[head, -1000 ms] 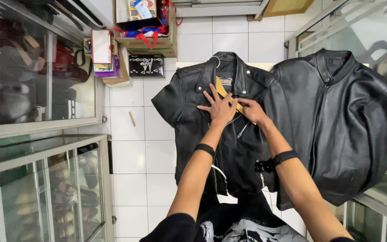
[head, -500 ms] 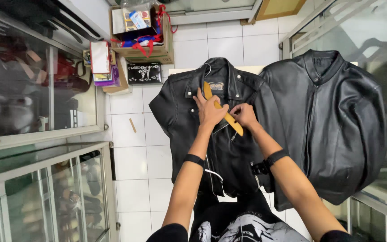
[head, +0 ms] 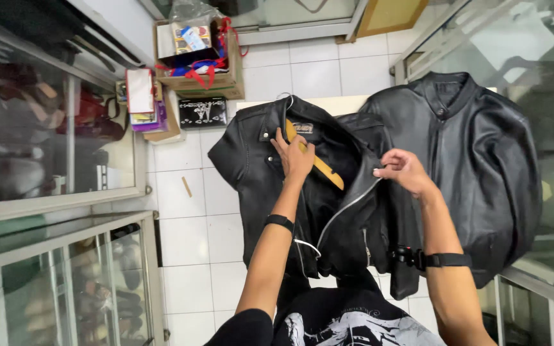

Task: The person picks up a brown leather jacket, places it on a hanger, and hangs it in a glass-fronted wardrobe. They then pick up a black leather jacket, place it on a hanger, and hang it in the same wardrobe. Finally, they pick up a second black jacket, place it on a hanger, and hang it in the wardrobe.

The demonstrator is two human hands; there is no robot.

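The wooden hanger [head: 318, 168] slants inside the open black jacket [head: 302, 192] — collar down toward the right. The left hand [head: 295, 157] grips its upper end; the right hand [head: 404, 170] pinches the zipper edge [head: 354, 202], just beside.

A second black leather jacket [head: 476, 160] with a stand collar hung at the right; an open cardboard box [head: 197, 57] with red ribbon sat on white floor tiles [head: 181, 230] beside a glass display case [head: 52, 128].
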